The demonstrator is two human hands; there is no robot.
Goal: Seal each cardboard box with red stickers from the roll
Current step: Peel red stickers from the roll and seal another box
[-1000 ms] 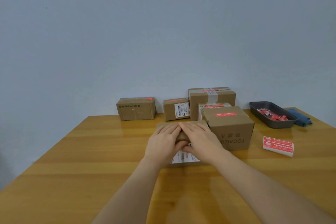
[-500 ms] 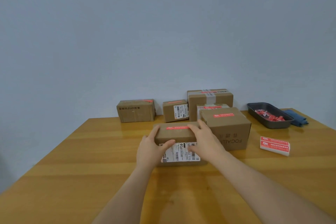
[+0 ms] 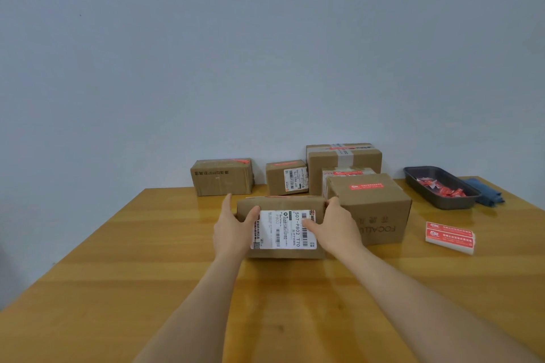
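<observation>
A small cardboard box with a white shipping label on its near face sits at the table's middle. My left hand grips its left end, thumb on the front face. My right hand grips its right end, thumb across the label. A thin red edge of sticker shows along the box's top. A stack of red stickers lies on the table to the right, apart from both hands.
A bigger box with a red sticker on top stands right beside the held one. Several more stickered boxes line the back edge by the wall. A dark tray with red scraps and a blue cloth sit far right.
Both hands left the box's top and slid to its two ends. The box's labelled front face now shows in full, and the box looks raised or tipped toward me.
</observation>
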